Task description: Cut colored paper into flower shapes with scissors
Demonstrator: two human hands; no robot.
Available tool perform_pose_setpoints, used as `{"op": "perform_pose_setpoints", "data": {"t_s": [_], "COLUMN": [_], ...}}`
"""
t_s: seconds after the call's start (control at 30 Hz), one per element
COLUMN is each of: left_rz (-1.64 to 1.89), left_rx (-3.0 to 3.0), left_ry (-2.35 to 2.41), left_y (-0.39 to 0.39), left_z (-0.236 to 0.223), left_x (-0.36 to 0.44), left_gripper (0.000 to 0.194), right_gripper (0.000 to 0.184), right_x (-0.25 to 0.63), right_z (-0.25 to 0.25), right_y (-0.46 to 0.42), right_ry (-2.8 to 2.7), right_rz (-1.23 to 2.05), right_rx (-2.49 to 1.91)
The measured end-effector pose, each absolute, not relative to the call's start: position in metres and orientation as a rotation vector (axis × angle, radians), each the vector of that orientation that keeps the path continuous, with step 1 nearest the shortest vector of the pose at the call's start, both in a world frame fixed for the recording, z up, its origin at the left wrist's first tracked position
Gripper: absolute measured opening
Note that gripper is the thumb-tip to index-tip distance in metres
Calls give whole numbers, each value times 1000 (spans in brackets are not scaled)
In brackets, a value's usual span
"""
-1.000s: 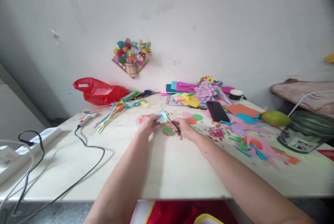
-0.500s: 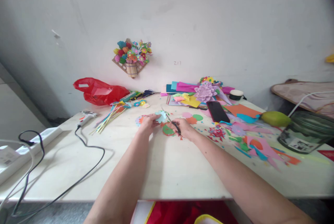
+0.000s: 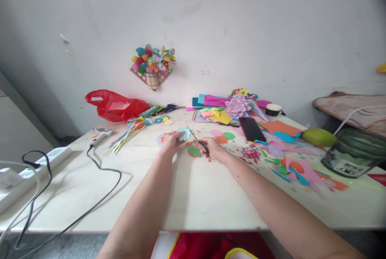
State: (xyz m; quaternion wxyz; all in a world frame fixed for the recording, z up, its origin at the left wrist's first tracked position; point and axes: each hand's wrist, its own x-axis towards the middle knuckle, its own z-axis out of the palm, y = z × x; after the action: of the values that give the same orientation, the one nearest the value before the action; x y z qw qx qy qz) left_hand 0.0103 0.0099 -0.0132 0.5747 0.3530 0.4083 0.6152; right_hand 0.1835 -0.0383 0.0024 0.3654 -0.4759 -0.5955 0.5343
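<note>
My left hand point(image 3: 169, 141) pinches a small light-blue paper flower point(image 3: 184, 133) just above the white table point(image 3: 193, 194). My right hand point(image 3: 212, 148) is closed round the handles of small scissors point(image 3: 197, 140), whose blades point up and left toward the flower. Under the scissors lies a green paper circle on a red one point(image 3: 193, 151). More paper cut-outs lie on the table behind my left hand.
A glue gun point(image 3: 99, 134) with a black cable lies at the left, beside coloured sticks point(image 3: 126, 133) and a red plastic bag point(image 3: 116, 105). Paper sheets, a purple paper flower point(image 3: 237, 106), a black phone point(image 3: 251, 128), scraps, a green fruit point(image 3: 318, 136) and a glass jar point(image 3: 356, 151) fill the right.
The blue paper flower has shifted slightly left and away from the scissor blades. Both arms otherwise stay where they were.
</note>
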Motion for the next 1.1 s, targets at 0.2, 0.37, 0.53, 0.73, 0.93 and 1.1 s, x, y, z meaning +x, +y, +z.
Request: {"op": "perform_pose_setpoints", "data": {"t_s": [0.2,0.37,0.53,0.73,0.93,1.1], "left_rz": [1472,1487,1507,1535,1534,1539], "left_rx": [827,810,791,779,806,806], "left_ry": [942,943,920,917,909,907], "left_y": [11,11,10,10,11,10], "left_z": [-13,-13,-12,-12,-13,-12], "left_x": [10,10,11,11,11,13], "left_gripper": [16,16,13,15,17,17], "right_gripper": [32,33,34,36,35,32], "right_x": [190,192,191,192,191,190], "right_z": [-5,-6,-9,-10,-13,-15], "right_y": [-35,-34,-33,-32,-30,-29], "right_ry": [-1576,-1586,-1591,-1602,-1575,-1570], "right_rz": [1432,1478,1487,1471,1476,1456], "right_rx": [-1182,-1164,-1135,-1152,-1134,-1143]}}
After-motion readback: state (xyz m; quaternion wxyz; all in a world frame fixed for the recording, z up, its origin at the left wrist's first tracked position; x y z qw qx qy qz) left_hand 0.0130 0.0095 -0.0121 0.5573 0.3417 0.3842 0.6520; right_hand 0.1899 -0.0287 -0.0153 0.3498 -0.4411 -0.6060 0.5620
